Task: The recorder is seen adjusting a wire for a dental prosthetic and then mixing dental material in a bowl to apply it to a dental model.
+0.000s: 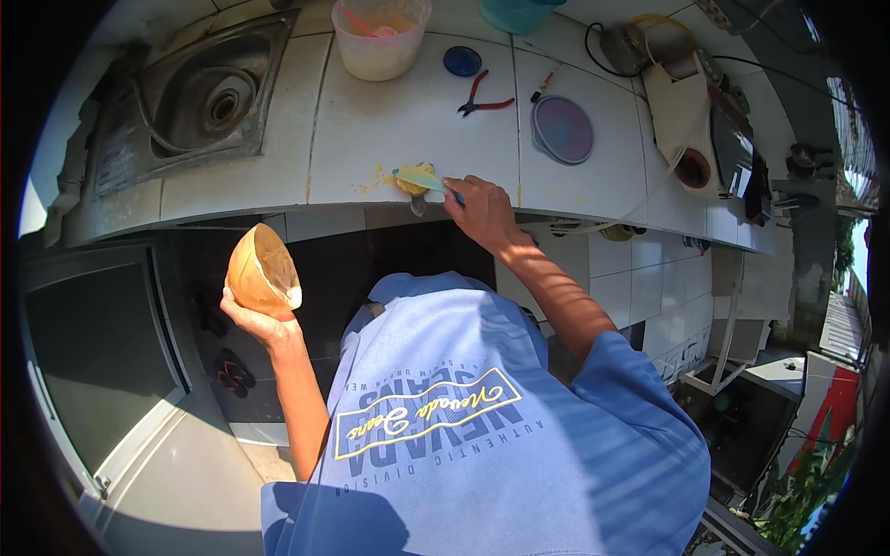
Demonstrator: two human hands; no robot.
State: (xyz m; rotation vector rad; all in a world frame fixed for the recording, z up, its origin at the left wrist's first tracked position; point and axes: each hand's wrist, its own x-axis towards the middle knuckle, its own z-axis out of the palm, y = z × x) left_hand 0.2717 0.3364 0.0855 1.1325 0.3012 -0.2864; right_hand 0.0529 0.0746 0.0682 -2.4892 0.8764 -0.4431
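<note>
My left hand (pixel 262 324) is raised to the left of my body and wrapped round the base of a tan bowl-like half shell (pixel 260 271). The shell is tilted with its hollow side toward the right, and a pale patch shows at its lower rim. At the counter's front edge, my right hand (pixel 484 211) grips a flat light-blue spatula-like tool (pixel 428 180). Its blade lies over a lump of yellow paste (pixel 408 185), touching it. A small grey piece (pixel 418 206) sticks out below the lump; its kind is unclear. Yellow smears (pixel 374 176) mark the tiles beside it.
A white tiled counter (pixel 389 111) runs across the front. On it are a steel sink (pixel 264 102), a whitish tub (pixel 382 56), a blue lid (pixel 462 61), red-handled pliers (pixel 482 97), a purple round lid (pixel 563 130) and a cluttered appliance (pixel 681 116) with cables.
</note>
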